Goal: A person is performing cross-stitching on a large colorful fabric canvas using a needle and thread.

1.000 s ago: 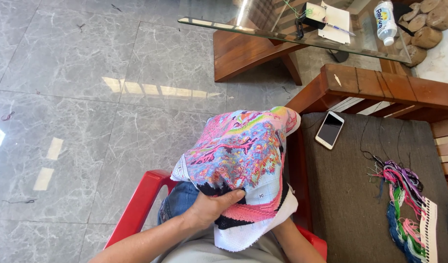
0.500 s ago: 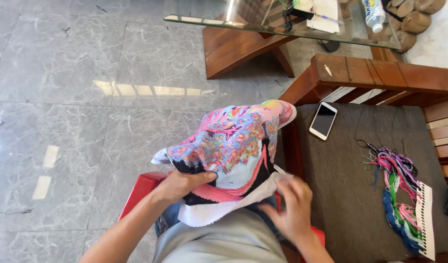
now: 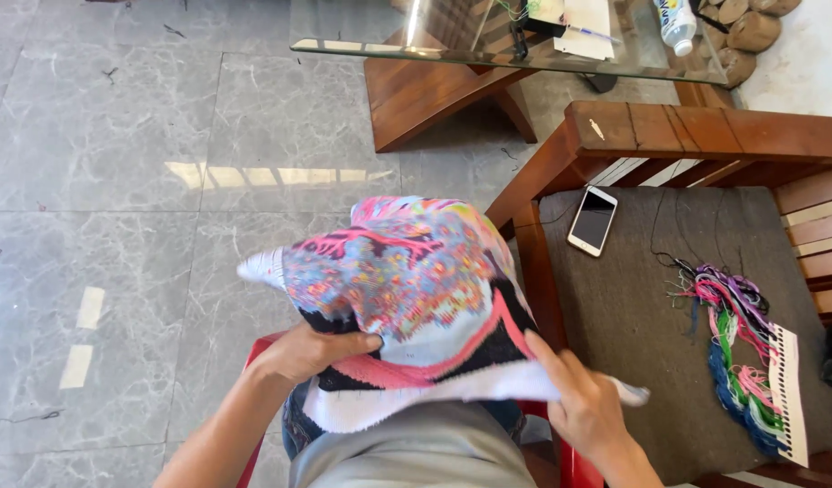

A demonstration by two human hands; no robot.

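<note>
1. An embroidered cloth [image 3: 407, 289], multicoloured with a pink band and a white border, is held up over the lap, above a red chair [image 3: 262, 348].
2. The left hand [image 3: 303, 352] is closed on the cloth's lower left edge; thumb on top, fingers tucked beneath.
3. The right hand [image 3: 583, 407] is laid against the lower right white border; fingers extended, grip only partly closed, the edge pinched.
4. A wooden seat with a dark cushion [image 3: 642, 334] is seen just beside, to the right.
5. On the cushion, a phone [image 3: 593, 221] is lying face up, well apart from a bundle of coloured threads [image 3: 737, 348].
6. A glass desk [image 3: 361, 32] is seen beyond, on the grey tiled floor [image 3: 117, 181].
</note>
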